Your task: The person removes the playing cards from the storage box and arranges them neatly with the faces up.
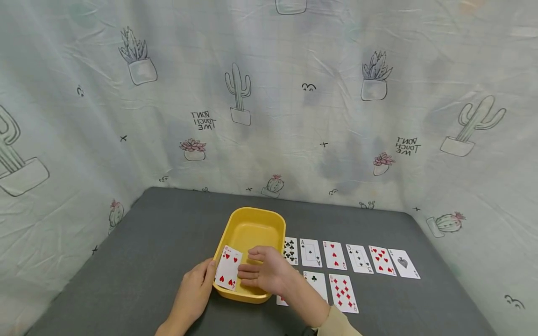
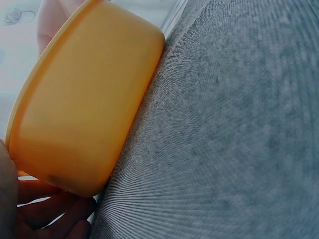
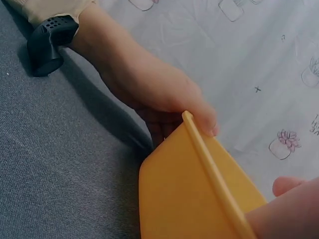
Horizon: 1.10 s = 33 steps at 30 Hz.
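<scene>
A yellow plastic box [image 1: 259,209] sits on the dark table; its outer wall [image 2: 84,99] fills much of the left wrist view. My left hand [image 1: 193,288] grips its near left side, thumb over the rim and fingers along the outer wall, as the right wrist view of the left hand [image 3: 154,82] shows. Inside, against the left wall, leans a four of hearts [image 1: 227,273], with the edge of another playing card behind it. My right hand [image 1: 269,273] reaches in over the right side, fingers extended, tips right at the four's right edge.
Right of the box, playing cards lie face up in two rows. The far row includes an ace of clubs [image 1: 311,253] and an ace of spades [image 1: 403,264]; the near row ends with a nine of diamonds [image 1: 343,294]. My right forearm partly covers the near row. A cactus-print curtain [image 1: 286,130] hangs behind.
</scene>
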Motion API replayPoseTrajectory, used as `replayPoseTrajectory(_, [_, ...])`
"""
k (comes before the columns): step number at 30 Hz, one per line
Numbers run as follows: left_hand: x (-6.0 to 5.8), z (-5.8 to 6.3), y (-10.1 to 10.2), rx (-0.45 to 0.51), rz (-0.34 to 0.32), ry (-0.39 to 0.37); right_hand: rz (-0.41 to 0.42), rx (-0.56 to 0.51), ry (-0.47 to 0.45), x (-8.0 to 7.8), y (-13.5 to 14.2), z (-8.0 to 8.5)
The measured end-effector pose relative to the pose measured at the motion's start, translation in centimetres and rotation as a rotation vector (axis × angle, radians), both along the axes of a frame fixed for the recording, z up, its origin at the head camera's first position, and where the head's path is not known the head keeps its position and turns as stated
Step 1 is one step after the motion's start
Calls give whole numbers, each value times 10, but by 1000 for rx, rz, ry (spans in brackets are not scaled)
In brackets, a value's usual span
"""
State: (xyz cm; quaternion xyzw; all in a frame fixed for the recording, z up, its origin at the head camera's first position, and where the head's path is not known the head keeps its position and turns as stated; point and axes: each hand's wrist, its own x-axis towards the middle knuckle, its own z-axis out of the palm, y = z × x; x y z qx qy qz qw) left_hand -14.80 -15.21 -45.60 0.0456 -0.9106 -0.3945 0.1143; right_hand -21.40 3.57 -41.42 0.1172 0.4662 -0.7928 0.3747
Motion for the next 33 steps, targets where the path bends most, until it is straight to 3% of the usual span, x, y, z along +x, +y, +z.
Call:
replayPoseTrajectory(5, [1,1,1,-2,-8,16,40,-30,-16,-3,-4,-6])
replayPoseTrajectory(10, [0,1,1,5,-7,28,58,-26,26,-5,-9,-14])
replayPoseTrajectory(19, [-1,0,1,9,5,-2,25,114,214,-13,-17,-20])
replayPoseTrajectory(26, [-2,-3,0,2,6,9,139,157,312,-21,-19,-25])
replayPoseTrajectory(33, [-2,-6,-1,-8,12,17,231,277,434,-21,-22,-29])
